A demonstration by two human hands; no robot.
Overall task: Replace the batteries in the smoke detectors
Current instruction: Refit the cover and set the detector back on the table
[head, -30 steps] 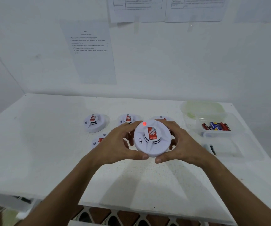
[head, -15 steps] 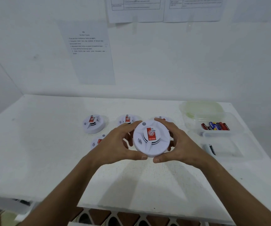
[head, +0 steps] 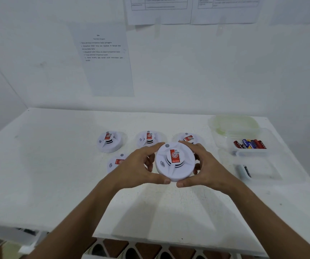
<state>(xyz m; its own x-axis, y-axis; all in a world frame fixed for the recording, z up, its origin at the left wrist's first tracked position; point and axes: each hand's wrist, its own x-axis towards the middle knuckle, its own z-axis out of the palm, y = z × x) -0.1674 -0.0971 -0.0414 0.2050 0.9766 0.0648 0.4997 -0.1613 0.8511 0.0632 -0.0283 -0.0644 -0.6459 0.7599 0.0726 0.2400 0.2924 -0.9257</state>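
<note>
Between both hands [head: 137, 168], a white smoke detector [head: 174, 161], gripped.

5 smoke detectors [head: 174, 161]; 2 hands [head: 141, 167]; 3 containers [head: 249, 152]; 3 wall sheets [head: 105, 60].

A bare test or training station: a white table [head: 57, 184] in a white corner, printed instruction sheets [head: 105, 58] taped to the wall [head: 225, 71].

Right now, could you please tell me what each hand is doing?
Left hand: closed on the left edge of the held smoke detector.
Right hand: closed on the same detector's right edge.
</note>
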